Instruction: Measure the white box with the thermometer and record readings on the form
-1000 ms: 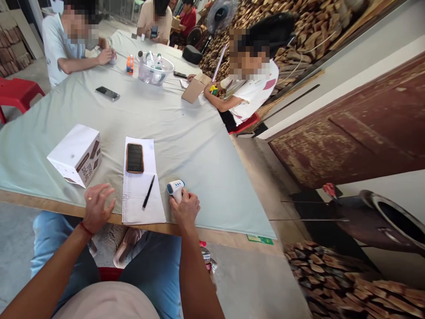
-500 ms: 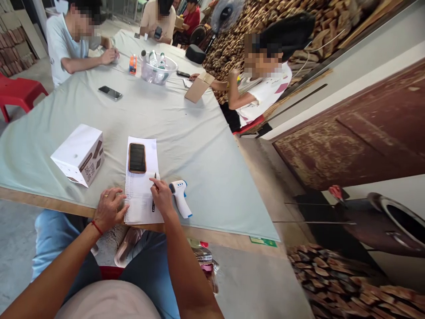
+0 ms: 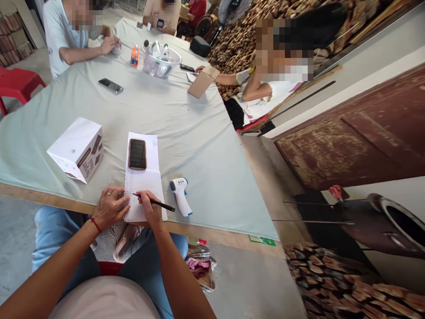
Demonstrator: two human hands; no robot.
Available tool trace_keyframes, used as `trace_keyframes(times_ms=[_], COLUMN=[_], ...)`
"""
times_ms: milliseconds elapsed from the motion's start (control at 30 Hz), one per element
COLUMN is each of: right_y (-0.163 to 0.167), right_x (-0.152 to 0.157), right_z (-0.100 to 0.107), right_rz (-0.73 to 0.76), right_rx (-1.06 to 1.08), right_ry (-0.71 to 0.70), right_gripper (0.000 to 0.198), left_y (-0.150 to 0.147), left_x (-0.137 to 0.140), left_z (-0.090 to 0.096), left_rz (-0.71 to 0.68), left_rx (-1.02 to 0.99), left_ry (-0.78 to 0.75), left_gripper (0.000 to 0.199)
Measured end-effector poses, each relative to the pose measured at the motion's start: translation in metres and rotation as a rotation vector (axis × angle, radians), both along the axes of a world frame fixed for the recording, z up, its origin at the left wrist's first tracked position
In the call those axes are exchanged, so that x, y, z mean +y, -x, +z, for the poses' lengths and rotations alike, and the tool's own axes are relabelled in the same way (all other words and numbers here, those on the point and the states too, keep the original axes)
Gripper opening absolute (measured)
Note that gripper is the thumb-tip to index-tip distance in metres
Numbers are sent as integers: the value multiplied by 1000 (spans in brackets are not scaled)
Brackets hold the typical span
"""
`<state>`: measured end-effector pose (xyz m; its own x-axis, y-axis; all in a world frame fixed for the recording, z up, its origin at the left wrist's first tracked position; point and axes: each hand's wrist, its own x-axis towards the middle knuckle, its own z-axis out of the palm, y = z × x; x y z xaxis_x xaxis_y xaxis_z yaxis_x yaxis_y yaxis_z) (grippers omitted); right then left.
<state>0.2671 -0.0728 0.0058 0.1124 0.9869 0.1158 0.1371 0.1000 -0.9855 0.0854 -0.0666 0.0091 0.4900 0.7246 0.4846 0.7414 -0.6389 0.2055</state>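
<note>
Pointing left (slanting crosswise), the pen (image 3: pixel 163 204) sits in right hand (image 3: pixel 151 209); left hand (image 3: pixel 111 207) spreads.

Paper (image 3: pixel 151 178) by the table's (image 3: pixel 212 177) near edge bore marks too small to read, right hand (image 3: pixel 151 212) partly hid the pen (image 3: pixel 164 205), far fan (image 3: pixel 236 12) was cut off above

"Su-per Meal" on the white box (image 3: pixel 75 148)
</note>
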Motion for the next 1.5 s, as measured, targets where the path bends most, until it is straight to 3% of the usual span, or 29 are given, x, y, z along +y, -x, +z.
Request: trace_keyframes(times_ms=[233,600,1500], right_y=[12,12,13], right_x=[0,-1,-1], right_z=[-20,-19,-18], right_rz=[-99,-83,-109], right_rx=[-143,-237,-225], right_ry=[-95,-165,-102], right_gripper=[13,17,17], left_y=[-1,-3,-3], left_x=[-1,-1,-1], left_z=[2,3,3], left_rz=[-4,-3,9], left_rx=[-11,-16,-11], left_ry=[-17,-16,24], left_gripper=[20,18,19])
